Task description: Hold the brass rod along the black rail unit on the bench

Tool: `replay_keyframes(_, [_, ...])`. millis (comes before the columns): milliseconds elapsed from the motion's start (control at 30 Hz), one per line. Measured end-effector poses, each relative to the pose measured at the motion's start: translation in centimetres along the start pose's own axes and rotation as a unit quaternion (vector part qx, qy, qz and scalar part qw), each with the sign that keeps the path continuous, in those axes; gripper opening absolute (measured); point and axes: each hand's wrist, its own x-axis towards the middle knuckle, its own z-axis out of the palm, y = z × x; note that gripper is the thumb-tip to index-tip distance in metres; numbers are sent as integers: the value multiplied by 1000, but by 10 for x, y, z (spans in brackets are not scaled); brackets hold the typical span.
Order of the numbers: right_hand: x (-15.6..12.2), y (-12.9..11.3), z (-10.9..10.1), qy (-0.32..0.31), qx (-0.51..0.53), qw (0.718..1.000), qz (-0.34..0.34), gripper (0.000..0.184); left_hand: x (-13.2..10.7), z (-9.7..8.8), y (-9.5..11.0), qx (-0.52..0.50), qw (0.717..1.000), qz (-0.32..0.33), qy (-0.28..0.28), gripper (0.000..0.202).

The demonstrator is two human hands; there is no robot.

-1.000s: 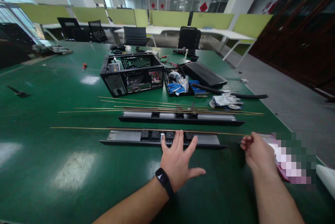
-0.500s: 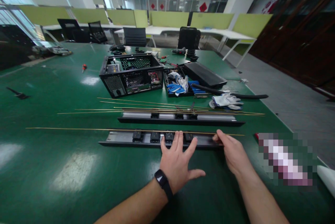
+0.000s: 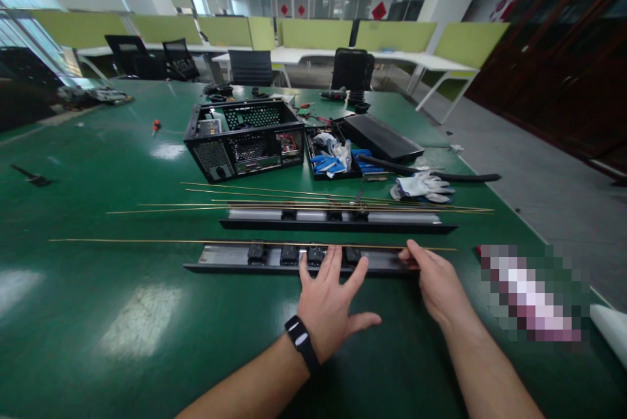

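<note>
A dark metal channel (image 3: 218, 256) with a silvery inside lies crosswise before me, with several small black blocks (image 3: 257, 252) sitting in it. Along its far edge runs a long thin brass-coloured rod (image 3: 147, 241), which sticks out well past the channel's left end. My left hand (image 3: 330, 298) is spread, its fingertips on the channel around the blocks at the middle. Near the rod's right end, my right hand (image 3: 431, 272) has thumb and fingers pinched on the rod, over the channel's right part. The exact contact under those fingers is partly hidden.
Behind lies a second channel (image 3: 259, 217) with more thin rods (image 3: 161, 205) across it. Farther back are an open black computer case (image 3: 210, 151), a tray with blue-and-white gloves (image 3: 333, 158), a white glove (image 3: 424, 187) and a black strip (image 3: 470, 177). A blurred-out object (image 3: 531, 292) lies right.
Both hands keep practically the same place and pose. The whole view shifts very slightly, and my left wrist with its black band turns a little.
</note>
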Motion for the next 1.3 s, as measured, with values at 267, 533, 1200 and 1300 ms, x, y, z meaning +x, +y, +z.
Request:
replay_keyframes(267, [-3,-4,2,-1,18,1000,-3,48,-6,-19,3,-88,991,-50,85,56])
replay_keyframes(533, [1,1,0,1,17,1000,-3,46,-13,-30,-4,-24,982,-125,138,56])
replay_keyframes(1200, [-6,-9,4,9,-7,1000,-11,48,-33,-37,-50,-53,983,-102,143,50])
replay_keyframes(1300, [-6,-8,4,9,-2,1000,-17,49,-32,-38,-53,-52,984,-91,141,49])
